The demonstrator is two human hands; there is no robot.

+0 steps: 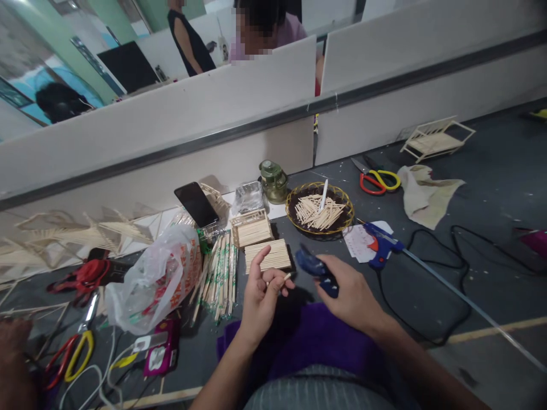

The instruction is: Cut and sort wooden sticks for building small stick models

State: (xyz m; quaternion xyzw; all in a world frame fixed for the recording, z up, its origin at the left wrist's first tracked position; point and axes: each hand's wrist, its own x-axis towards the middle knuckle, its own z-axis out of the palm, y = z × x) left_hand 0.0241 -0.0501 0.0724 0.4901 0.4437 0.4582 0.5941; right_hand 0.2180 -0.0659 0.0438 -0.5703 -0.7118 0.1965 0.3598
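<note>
My left hand [261, 296] pinches a short piece of pale wooden stick [288, 277] between thumb and fingers, its index finger raised. Gripped in my right hand [352, 293] is a dark blue hand tool [311, 262], blurred, so its exact kind is unclear. The tool is a little apart from the stick. Just beyond the left hand lies a stack of wooden sticks [269, 254], with a small stick-built frame full of sticks [252, 229] behind it. A yellow-rimmed basket [352, 212] farther back holds many short sticks and a white pen [323, 195].
Wrapped chopsticks [222, 279], a plastic bag [162, 279] and scissors [81, 347] lie left. A phone [196, 205] leans behind. To the right are a blue glue gun [382, 247] with its cord, more scissors [376, 181], a cloth [427, 196] and a miniature bench [436, 142]. Another person's hand [15, 341] shows at left.
</note>
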